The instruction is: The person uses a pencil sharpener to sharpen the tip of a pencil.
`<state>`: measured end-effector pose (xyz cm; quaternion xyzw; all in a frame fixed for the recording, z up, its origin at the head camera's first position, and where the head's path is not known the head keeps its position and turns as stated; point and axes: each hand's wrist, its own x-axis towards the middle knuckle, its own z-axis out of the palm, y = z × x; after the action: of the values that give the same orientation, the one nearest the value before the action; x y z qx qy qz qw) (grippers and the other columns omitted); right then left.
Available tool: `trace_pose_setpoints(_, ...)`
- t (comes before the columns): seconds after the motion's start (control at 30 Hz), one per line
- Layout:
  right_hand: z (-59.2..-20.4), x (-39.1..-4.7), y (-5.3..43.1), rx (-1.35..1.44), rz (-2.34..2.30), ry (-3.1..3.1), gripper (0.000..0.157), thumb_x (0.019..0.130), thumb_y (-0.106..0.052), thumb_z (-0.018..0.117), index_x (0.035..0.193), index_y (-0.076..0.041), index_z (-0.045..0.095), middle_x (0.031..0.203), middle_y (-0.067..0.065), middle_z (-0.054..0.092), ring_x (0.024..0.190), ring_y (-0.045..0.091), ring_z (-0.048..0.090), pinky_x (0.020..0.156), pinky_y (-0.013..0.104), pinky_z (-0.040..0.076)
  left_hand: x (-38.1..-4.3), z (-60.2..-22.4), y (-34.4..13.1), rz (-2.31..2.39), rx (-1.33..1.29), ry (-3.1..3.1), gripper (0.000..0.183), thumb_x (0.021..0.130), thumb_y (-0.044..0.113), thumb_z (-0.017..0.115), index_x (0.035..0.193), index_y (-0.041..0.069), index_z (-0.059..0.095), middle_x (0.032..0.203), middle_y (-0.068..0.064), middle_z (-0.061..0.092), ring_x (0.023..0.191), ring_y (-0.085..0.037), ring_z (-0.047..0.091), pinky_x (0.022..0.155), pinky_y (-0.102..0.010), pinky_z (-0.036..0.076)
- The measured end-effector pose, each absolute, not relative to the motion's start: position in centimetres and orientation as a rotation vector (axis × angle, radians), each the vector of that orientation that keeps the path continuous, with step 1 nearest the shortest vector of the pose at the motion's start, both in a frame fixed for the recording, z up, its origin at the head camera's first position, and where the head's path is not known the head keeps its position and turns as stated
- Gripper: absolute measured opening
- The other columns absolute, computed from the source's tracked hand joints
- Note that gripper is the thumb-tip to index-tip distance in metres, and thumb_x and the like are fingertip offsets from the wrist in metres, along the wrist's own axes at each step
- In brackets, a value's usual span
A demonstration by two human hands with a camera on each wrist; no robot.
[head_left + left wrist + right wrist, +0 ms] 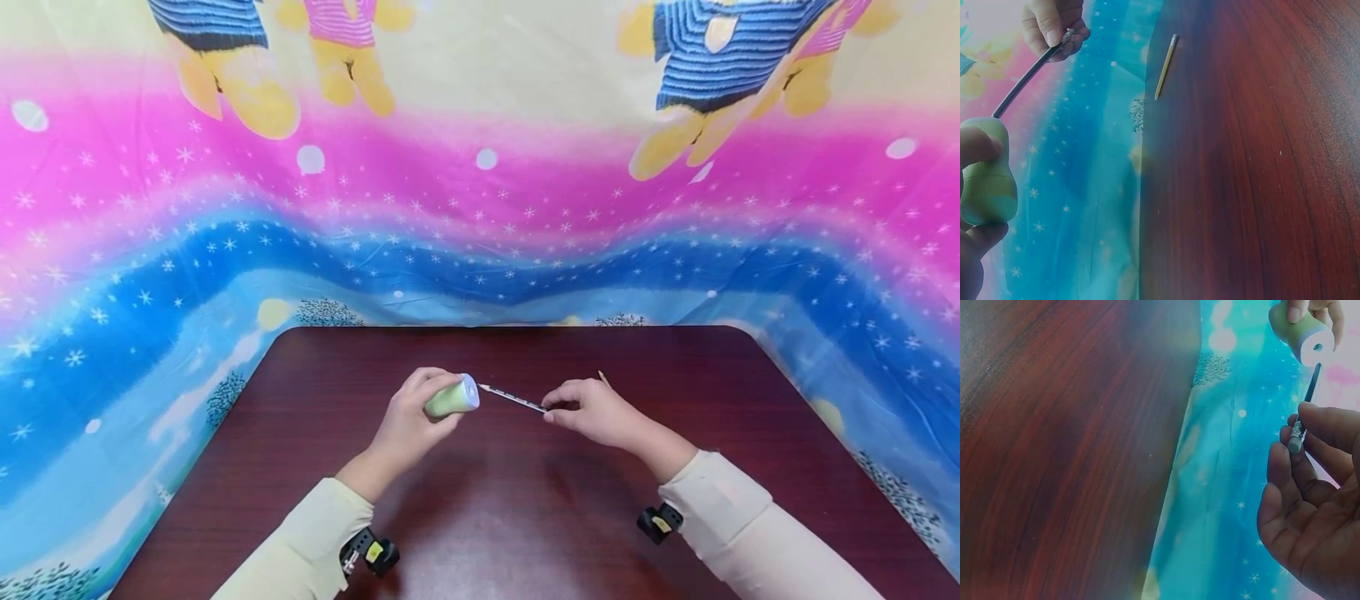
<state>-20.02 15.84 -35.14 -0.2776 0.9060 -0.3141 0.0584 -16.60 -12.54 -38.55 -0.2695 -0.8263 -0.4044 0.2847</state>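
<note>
My left hand [408, 417] grips a green pencil sharpener [450, 399], a rounded barrel shape that narrows in the middle. Its white end, with a small round hole, faces right; the hole shows in the right wrist view. Between thumb and fingers, my right hand [596, 412] pinches a dark pencil with pale markings [513, 398] near its eraser end. The pencil's sharpened tip points left, right at the white end of the sharpener. In the right wrist view, the pale eraser [1295, 445] sticks out past the fingertips.
A yellow pencil [1166, 67] with a white eraser lies on the dark red wooden table [517, 492], near its far edge and partly hidden behind my right hand in the head view. A patterned pink and blue cloth [487, 200] hangs around the table's back and sides.
</note>
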Motion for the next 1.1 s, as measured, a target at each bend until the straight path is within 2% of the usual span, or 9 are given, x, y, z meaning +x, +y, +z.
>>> trace_pose_setpoints(0.17,-35.6,-20.1,16.0,-0.799,-1.024,2.743,0.014,0.087,-0.014,0.070,0.100,-0.009,0.074,0.096,0.000,0.070,0.096,0.024,0.064,0.107,0.070,0.003,-16.6,-38.6,-12.7,-1.071,-0.711,-2.211,0.050,0.068,-0.005,0.082,0.114,0.007,0.069,0.109,-0.010,0.060,0.098,-0.026,0.059,0.077,-0.035,0.056)
trace_pose_setpoints(0.23,-35.8,-20.2,16.1,-0.776,-1.053,2.747,0.014,0.087,-0.013,0.070,0.099,-0.008,0.073,0.094,0.000,0.070,0.090,0.020,0.063,0.107,0.067,0.011,-16.6,-38.6,-12.7,-1.069,-0.711,-2.208,0.050,0.067,-0.005,0.082,0.114,0.007,0.069,0.108,-0.010,0.060,0.098,-0.026,0.059,0.077,-0.036,0.056)
trace_pose_setpoints(0.3,-36.0,-20.2,16.1,-0.764,-1.080,2.750,0.014,0.087,-0.013,0.070,0.099,-0.007,0.073,0.093,0.000,0.069,0.086,0.016,0.061,0.104,0.057,0.029,-16.7,-38.6,-12.7,-1.064,-0.715,-2.203,0.049,0.067,-0.005,0.082,0.113,0.007,0.069,0.108,-0.011,0.060,0.098,-0.026,0.059,0.077,-0.037,0.055)
trace_pose_setpoints(0.37,-36.2,-20.2,16.1,-0.756,-1.105,2.756,0.014,0.087,-0.013,0.071,0.098,-0.005,0.073,0.093,0.001,0.069,0.083,0.014,0.060,0.092,0.047,0.043,-16.7,-38.7,-12.7,-1.053,-0.717,-2.198,0.049,0.067,-0.004,0.082,0.113,0.007,0.069,0.107,-0.011,0.060,0.098,-0.026,0.059,0.078,-0.038,0.055)
trace_pose_setpoints(0.43,-36.4,-20.2,16.0,-0.751,-1.126,2.773,0.014,0.086,-0.013,0.071,0.097,-0.004,0.073,0.092,0.002,0.069,0.082,0.013,0.059,0.080,0.040,0.048,-16.7,-38.7,-12.7,-1.041,-0.719,-2.197,0.049,0.066,-0.004,0.083,0.112,0.007,0.069,0.107,-0.011,0.060,0.098,-0.026,0.059,0.078,-0.038,0.054)
trace_pose_setpoints(0.47,-36.5,-20.2,16.0,-0.747,-1.133,2.787,0.014,0.085,-0.013,0.071,0.097,-0.004,0.073,0.091,0.002,0.069,0.081,0.013,0.059,0.076,0.038,0.048,-16.7,-38.8,-12.7,-1.033,-0.719,-2.197,0.049,0.066,-0.004,0.083,0.112,0.007,0.069,0.107,-0.011,0.060,0.098,-0.026,0.058,0.079,-0.038,0.054)
trace_pose_setpoints(0.6,-36.9,-20.3,15.9,-0.688,-1.165,2.848,0.014,0.084,-0.011,0.073,0.095,-0.004,0.073,0.087,0.001,0.068,0.079,0.013,0.059,0.077,0.036,0.046,-16.6,-38.9,-12.8,-1.013,-0.721,-2.200,0.049,0.066,-0.003,0.083,0.112,0.008,0.069,0.108,-0.011,0.060,0.099,-0.026,0.058,0.078,-0.038,0.054)
trace_pose_setpoints(0.83,-37.6,-20.2,15.7,-0.566,-1.281,2.885,0.014,0.083,-0.010,0.074,0.094,-0.001,0.072,0.081,0.003,0.066,0.075,0.014,0.057,0.067,0.028,0.047,-16.5,-38.9,-12.7,-0.985,-0.727,-2.200,0.050,0.066,-0.004,0.083,0.112,0.008,0.069,0.107,-0.011,0.060,0.098,-0.026,0.058,0.077,-0.038,0.054)
trace_pose_setpoints(1.1,-38.3,-20.4,15.7,-0.363,-1.319,2.922,0.013,0.084,-0.010,0.072,0.094,-0.003,0.072,0.084,0.005,0.070,0.074,0.016,0.059,0.066,0.031,0.046,-16.4,-38.9,-12.5,-0.965,-0.723,-2.225,0.050,0.066,-0.003,0.083,0.112,0.008,0.069,0.108,-0.010,0.060,0.099,-0.026,0.057,0.078,-0.038,0.054)
